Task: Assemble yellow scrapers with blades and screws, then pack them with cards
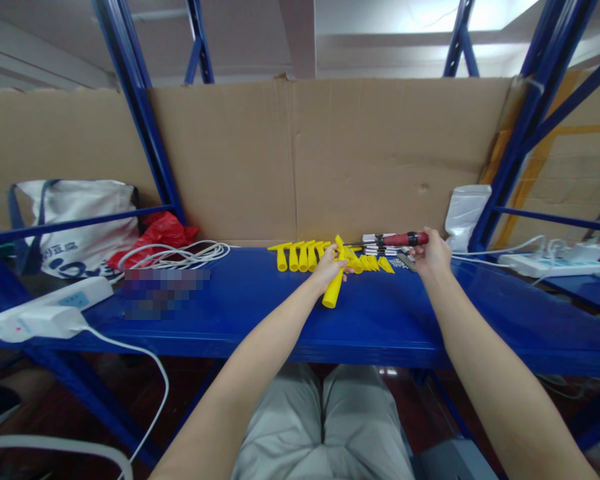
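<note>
My left hand (327,270) is closed around a yellow plastic handle (333,291), its round tubular end pointing toward me. My right hand (431,252) grips a screwdriver (405,239) with a red and black handle. Its thin shaft points left toward the top of the yellow handle; whether the tip touches it I cannot tell. Left of my left hand stands a row of several similar yellow handles (294,257). Small yellow wedge-shaped pieces (370,263) lie between my hands, beside small silvery bits (397,263). Behind them are stacked black and white pieces (375,239), partly hidden.
Everything lies on a blue metal shelf (260,313) backed by cardboard (220,160). At left are a cloth bag (83,227), a red plastic bag (163,233), coiled white cable (200,252) and a power strip (75,297). Another power strip (553,264) and a silvery pouch (466,217) sit right.
</note>
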Demonstrator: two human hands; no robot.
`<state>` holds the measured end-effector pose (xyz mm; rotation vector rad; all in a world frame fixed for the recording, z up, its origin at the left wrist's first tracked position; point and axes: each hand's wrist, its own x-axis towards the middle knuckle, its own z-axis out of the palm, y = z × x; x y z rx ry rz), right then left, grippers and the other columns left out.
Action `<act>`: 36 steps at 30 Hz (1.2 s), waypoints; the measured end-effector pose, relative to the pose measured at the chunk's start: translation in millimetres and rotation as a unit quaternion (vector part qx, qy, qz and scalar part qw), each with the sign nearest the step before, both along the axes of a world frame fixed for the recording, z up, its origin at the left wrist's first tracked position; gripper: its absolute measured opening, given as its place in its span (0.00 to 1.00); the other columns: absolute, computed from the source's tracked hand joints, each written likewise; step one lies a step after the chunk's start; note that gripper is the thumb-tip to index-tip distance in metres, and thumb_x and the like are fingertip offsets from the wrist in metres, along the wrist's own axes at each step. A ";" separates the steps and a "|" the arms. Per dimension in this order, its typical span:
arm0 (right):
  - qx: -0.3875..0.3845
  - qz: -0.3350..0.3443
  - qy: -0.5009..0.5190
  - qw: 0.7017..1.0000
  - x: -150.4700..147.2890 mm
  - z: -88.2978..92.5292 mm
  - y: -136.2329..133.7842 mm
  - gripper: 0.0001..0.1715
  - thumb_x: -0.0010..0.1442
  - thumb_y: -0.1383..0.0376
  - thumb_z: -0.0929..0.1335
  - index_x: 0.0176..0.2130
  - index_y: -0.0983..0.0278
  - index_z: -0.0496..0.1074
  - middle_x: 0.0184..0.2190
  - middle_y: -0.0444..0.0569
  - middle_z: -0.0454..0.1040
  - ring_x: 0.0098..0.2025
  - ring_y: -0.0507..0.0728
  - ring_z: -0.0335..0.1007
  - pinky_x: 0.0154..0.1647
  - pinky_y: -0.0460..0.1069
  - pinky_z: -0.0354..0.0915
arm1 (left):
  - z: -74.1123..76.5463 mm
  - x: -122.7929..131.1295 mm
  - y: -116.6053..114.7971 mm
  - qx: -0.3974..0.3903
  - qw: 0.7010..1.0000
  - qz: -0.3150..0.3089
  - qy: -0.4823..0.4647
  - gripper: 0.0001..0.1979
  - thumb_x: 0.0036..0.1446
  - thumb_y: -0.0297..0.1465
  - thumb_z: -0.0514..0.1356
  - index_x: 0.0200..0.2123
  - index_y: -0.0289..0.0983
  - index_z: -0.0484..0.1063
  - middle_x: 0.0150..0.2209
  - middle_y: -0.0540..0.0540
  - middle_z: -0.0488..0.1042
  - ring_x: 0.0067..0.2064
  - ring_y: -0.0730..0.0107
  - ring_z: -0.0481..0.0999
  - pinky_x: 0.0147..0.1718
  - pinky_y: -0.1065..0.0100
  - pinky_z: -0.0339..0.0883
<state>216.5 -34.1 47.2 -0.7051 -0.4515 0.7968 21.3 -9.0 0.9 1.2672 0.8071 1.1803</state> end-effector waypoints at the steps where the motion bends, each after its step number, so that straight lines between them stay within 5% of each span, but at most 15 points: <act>1: 0.003 -0.001 -0.004 1.000 0.9 -0.5 0.8 0.12 0.58 0.70 0.63 0.24 0.63 0.59 0.11 0.34 0.57 0.10 0.44 0.47 0.07 0.39 0.51 | -0.8 0.1 0.2 0.007 1.000 0.004 0.009 0.25 0.51 0.18 0.54 0.51 0.41 0.55 0.47 0.44 0.70 0.25 0.78 0.75 0.16 0.78 0.60; 10: 0.049 0.087 -0.080 0.992 8.8 -3.2 2.1 0.14 0.56 0.58 0.70 0.27 0.64 0.67 0.10 0.34 0.56 0.13 0.46 0.58 0.16 0.40 0.66 | -3.2 -2.7 7.1 0.038 0.998 0.038 0.026 0.29 0.50 0.19 0.54 0.55 0.41 0.55 0.50 0.42 0.68 0.27 0.76 0.75 0.16 0.78 0.62; 16: 0.063 0.133 -0.135 0.980 8.3 8.9 5.5 0.17 0.57 0.58 0.70 0.24 0.64 0.63 0.15 0.40 0.65 0.22 0.50 0.72 0.24 0.42 0.71 | 1.4 -2.8 5.0 0.043 0.995 0.088 0.028 0.29 0.50 0.19 0.53 0.55 0.42 0.55 0.53 0.41 0.67 0.26 0.77 0.74 0.14 0.79 0.60; 22: 0.064 0.091 -0.180 0.977 3.8 22.1 20.4 0.22 0.53 0.56 0.72 0.23 0.62 0.57 0.11 0.35 0.58 0.11 0.46 0.57 0.09 0.39 0.54 | 3.9 -2.0 -1.0 0.043 0.991 0.109 0.064 0.29 0.51 0.18 0.52 0.56 0.41 0.55 0.55 0.39 0.65 0.23 0.80 0.73 0.13 0.78 0.59; 27: 0.006 0.047 -0.140 0.989 1.5 4.9 25.1 0.19 0.55 0.60 0.69 0.23 0.61 0.56 0.08 0.33 0.51 0.08 0.45 0.44 0.06 0.40 0.42 | 2.6 -3.2 -0.1 0.053 0.987 0.112 0.104 0.29 0.53 0.18 0.53 0.57 0.42 0.55 0.55 0.39 0.65 0.27 0.78 0.74 0.17 0.77 0.61; 36: -0.030 0.145 -0.096 0.984 8.6 -1.6 17.8 0.16 0.58 0.53 0.67 0.29 0.63 0.67 0.11 0.38 0.61 0.13 0.47 0.61 0.11 0.40 0.56 | -5.5 -5.4 17.2 0.127 0.983 0.123 0.055 0.28 0.49 0.15 0.54 0.53 0.40 0.57 0.46 0.45 0.71 0.44 0.71 0.74 0.41 0.70 0.68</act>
